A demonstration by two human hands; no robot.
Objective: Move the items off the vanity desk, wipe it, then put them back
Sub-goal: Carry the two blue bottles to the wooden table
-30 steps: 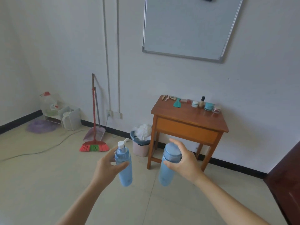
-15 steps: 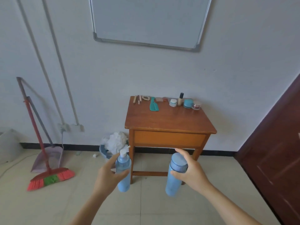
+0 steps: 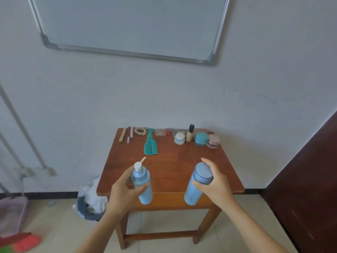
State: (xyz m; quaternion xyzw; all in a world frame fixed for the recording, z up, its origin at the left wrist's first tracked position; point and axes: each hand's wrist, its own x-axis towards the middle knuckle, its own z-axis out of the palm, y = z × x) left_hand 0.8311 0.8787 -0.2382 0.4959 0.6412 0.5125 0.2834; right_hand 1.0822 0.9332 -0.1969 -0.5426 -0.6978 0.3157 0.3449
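The wooden vanity desk (image 3: 169, 167) stands against the wall straight ahead. My left hand (image 3: 124, 193) grips a light-blue pump bottle (image 3: 143, 185) with a white nozzle, held upright over the desk's front left. My right hand (image 3: 217, 187) grips a light-blue capped bottle (image 3: 197, 185), tilted, over the front right. Along the desk's back edge lie a teal comb (image 3: 150, 143), a bead bracelet (image 3: 140, 131), thin sticks (image 3: 125, 135), a white jar (image 3: 179, 138), a foundation bottle (image 3: 190, 134), a teal jar (image 3: 201, 139) and a pink jar (image 3: 213, 141).
A bin (image 3: 91, 203) stuffed with white bags sits left of the desk. A broom (image 3: 25, 241) and dustpan (image 3: 12, 214) are at the far left. A dark wooden door (image 3: 308, 179) stands on the right. A whiteboard (image 3: 127, 26) hangs above.
I have come closer to the desk; both bottles, earlier held in front of it over the floor, now hang above its front edge. The grips on both are unchanged.
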